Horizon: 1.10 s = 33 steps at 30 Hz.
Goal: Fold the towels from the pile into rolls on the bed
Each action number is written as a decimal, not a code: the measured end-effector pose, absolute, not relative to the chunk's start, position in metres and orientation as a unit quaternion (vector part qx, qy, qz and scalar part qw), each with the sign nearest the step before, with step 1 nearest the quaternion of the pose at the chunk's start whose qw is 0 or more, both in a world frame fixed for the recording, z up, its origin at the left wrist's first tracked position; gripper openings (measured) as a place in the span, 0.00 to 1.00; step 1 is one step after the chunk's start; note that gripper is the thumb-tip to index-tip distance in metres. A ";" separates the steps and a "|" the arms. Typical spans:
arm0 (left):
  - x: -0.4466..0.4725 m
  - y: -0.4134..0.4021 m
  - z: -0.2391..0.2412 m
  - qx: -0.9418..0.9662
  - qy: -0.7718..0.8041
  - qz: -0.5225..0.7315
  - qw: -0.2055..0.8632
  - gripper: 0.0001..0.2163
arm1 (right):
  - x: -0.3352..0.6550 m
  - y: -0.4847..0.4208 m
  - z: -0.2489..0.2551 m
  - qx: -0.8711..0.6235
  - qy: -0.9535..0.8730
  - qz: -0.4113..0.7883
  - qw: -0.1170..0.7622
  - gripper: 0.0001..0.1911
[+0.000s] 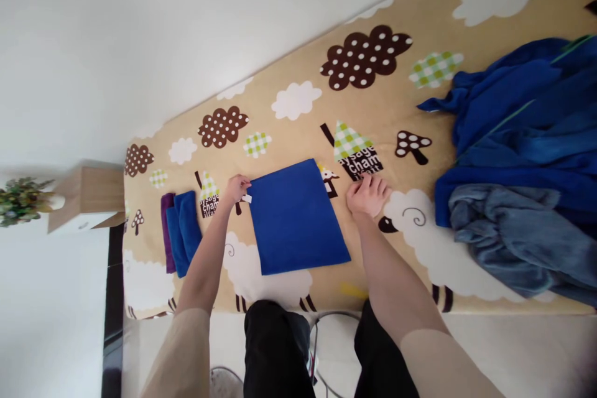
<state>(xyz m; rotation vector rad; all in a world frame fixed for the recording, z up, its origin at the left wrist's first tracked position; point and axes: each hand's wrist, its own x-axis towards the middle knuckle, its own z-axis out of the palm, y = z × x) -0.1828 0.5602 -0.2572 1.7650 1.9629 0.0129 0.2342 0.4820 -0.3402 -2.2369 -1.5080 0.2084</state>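
Judged partly complete. Noted as folded: one narrow purple fabric bundle (166, 217) and plush blue fabric bundles (190, 224), apparently two, laid side by side toward the left end of the surface (289, 137), under a tan cover printed with sheep and clouds. Noted as laid out, not yet bundled: one deep-blue square cloth (298, 221), lying flat between both hands; cannot tell whether single-layered. Noted as unsorted: one loose heap of crumpled blue fabric (508, 118) at the right end, with a rumpled grey-blue plush cloth (513, 230) on its near side. Cannot count the pieces there; judged to be most of the work left.

Found at the cloth's far-left corner: left hand (238, 188), pinched on the edge, next to a small white label (247, 198). Found beyond the right edge, apart from the cloth: right hand (368, 194), resting loosely curled, nothing visible in grasp.

Seen past the left end: wood-and-white cabinet (93, 189) and green leafy plant (21, 202). Possible hindrance: folded bundles close to the left forearm.
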 end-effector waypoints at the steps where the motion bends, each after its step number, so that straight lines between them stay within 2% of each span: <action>1: -0.182 0.561 -0.257 0.646 0.723 0.003 0.244 0.08 | 0.234 0.482 -0.340 -0.808 -0.545 0.072 0.213 0.19; 12: -0.189 0.569 -0.266 0.639 0.749 0.001 0.179 0.05 | 0.234 0.482 -0.343 -0.808 -0.546 0.062 0.211 0.18; 17: -0.163 0.564 -0.269 0.714 0.688 -0.015 0.128 0.09 | 0.234 0.482 -0.343 -0.807 -0.548 0.060 0.212 0.18; 23: -0.106 0.582 -0.280 0.761 0.612 0.005 0.213 0.12 | 0.234 0.482 -0.342 -0.809 -0.544 0.073 0.210 0.19; 28: -0.092 0.596 -0.287 0.722 0.640 0.039 0.259 0.09 | 0.235 0.482 -0.342 -0.810 -0.545 0.078 0.201 0.18; 31: -0.086 0.583 -0.286 0.705 0.669 0.071 0.223 0.11 | 0.235 0.482 -0.344 -0.810 -0.545 0.067 0.205 0.18; 33: -0.077 0.556 -0.285 0.699 0.690 0.103 0.157 0.15 | 0.235 0.482 -0.345 -0.810 -0.543 0.065 0.210 0.18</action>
